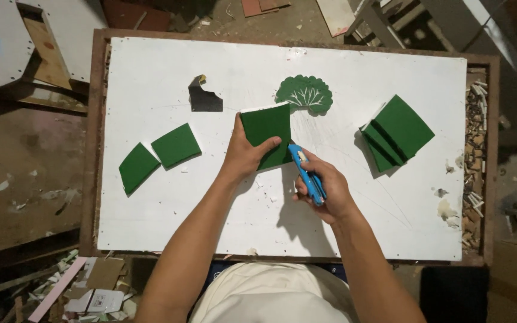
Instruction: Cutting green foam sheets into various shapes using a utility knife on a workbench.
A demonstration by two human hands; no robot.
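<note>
My left hand (243, 157) presses a green foam piece (265, 131) flat on the white board (330, 66). In my right hand (324, 190) is a blue utility knife (306, 173), its tip at the lower right edge of that piece. Just beyond the piece lies a green tree-shaped cutout (305, 94) with white branch lines.
Two green curved pieces (160, 157) lie at the left, a black scrap (203, 97) above them, and a stack of green squares (395, 133) at the right. The board rests in a wooden frame (93, 149); offcuts fill its right side (475, 149). Debris covers the floor.
</note>
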